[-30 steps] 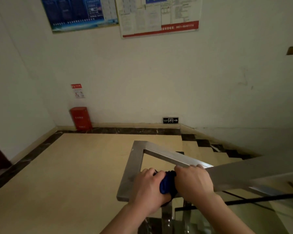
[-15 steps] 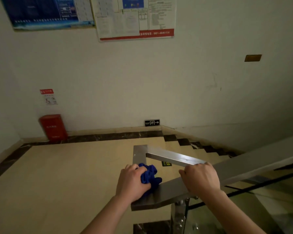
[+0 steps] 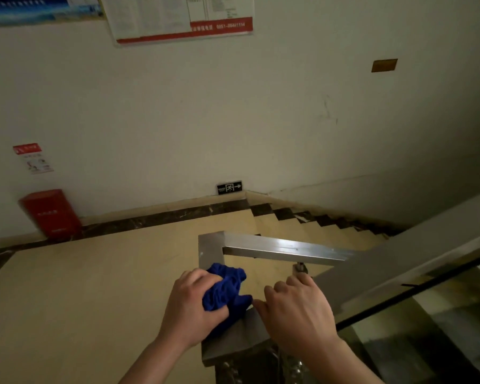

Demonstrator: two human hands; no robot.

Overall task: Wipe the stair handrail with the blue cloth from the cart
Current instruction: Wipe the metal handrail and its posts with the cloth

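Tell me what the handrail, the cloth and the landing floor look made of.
Handrail: brushed metal, likely stainless steel; dull grey with streaky highlights. Cloth: soft blue fabric, perhaps microfibre; it crumples in folds. Floor: smooth beige tile or stone, dark veined border; which one is unclear.

Open air above the landing floor left of the handrail; glass panel close on the right.
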